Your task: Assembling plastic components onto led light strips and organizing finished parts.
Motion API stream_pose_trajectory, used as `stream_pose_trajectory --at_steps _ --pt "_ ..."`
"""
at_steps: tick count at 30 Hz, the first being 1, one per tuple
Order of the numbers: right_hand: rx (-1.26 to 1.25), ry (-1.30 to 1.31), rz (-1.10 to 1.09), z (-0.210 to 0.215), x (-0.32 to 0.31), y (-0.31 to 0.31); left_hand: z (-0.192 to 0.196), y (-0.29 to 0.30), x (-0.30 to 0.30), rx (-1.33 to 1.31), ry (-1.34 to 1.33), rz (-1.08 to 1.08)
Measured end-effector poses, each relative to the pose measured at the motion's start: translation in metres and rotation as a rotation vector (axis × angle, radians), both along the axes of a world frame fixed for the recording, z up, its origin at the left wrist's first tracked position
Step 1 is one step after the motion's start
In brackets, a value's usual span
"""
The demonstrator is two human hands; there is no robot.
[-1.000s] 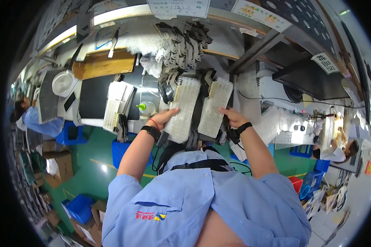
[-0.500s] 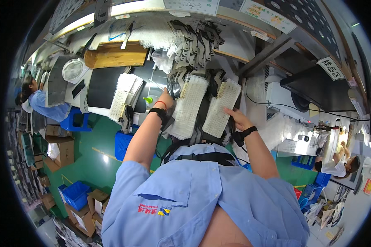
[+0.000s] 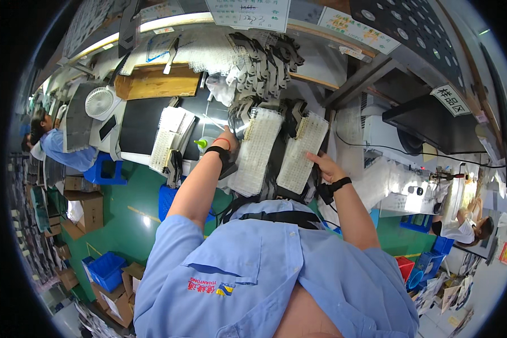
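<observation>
Two stacks of pale, translucent keyboard-like sheets lie side by side before me: a left stack (image 3: pixel 256 152) and a right stack (image 3: pixel 303 152). Black bent strips (image 3: pixel 243 112) stick out at their far ends. My right hand (image 3: pixel 328 168) grips the right stack's right edge, thumb on top and the other fingers mostly hidden by it. Beside the left stack's left edge is my left hand (image 3: pixel 227 141), its fingers dim and partly hidden, so their grip is unclear. A bottle with a green tip (image 3: pixel 201 143) stands just left of that hand.
More keyboard-like sheets (image 3: pixel 169 132) lie to the left, near a wooden board (image 3: pixel 158 83) and a white fan (image 3: pixel 101 103). Several black strips (image 3: pixel 265 65) are heaped at the back. A dark monitor (image 3: pixel 428 129) stands right. One co-worker (image 3: pixel 65 143) sits far left, another (image 3: pixel 467 225) far right.
The whole view has shifted slightly, with the bench things a little lower in it. Both hands keep nearly the same places beside the stacks.
</observation>
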State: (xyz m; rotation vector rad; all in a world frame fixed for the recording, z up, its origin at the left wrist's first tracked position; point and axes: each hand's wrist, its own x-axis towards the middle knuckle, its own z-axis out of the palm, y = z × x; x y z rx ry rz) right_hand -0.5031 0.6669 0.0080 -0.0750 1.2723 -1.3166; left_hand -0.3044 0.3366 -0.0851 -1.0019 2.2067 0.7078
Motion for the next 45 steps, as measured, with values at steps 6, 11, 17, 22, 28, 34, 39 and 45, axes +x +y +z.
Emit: stream_pose_trajectory --at_steps 6,11,17,22,28,34,39,45 --pt "-0.015 -0.053 0.017 0.000 0.002 -0.004 0.126 0.020 0.027 0.142 0.334 0.522" --pt "-0.005 -0.069 0.001 0.003 0.004 -0.005 0.172 0.042 0.066 0.326 0.711 0.554" --pt "-0.035 -0.070 0.005 -0.003 0.000 -0.003 0.212 0.092 0.150 0.387 0.649 0.491" --pt "-0.062 -0.054 -0.014 0.004 0.006 -0.006 0.163 0.105 0.242 0.122 0.020 0.365" --pt "-0.089 -0.159 -0.065 -0.009 -0.001 -0.005 0.119 0.106 0.282 0.031 0.362 0.412" --pt "-0.065 -0.130 -0.040 -0.011 -0.003 -0.008 0.136 0.088 0.158 0.443 0.701 0.590" --pt "-0.095 -0.284 -0.109 -0.013 -0.005 -0.007 0.113 0.066 0.081 0.711 0.520 0.548" --pt "-0.082 -0.289 -0.105 -0.013 -0.004 -0.004 0.097 0.064 0.056 1.180 0.659 0.702"
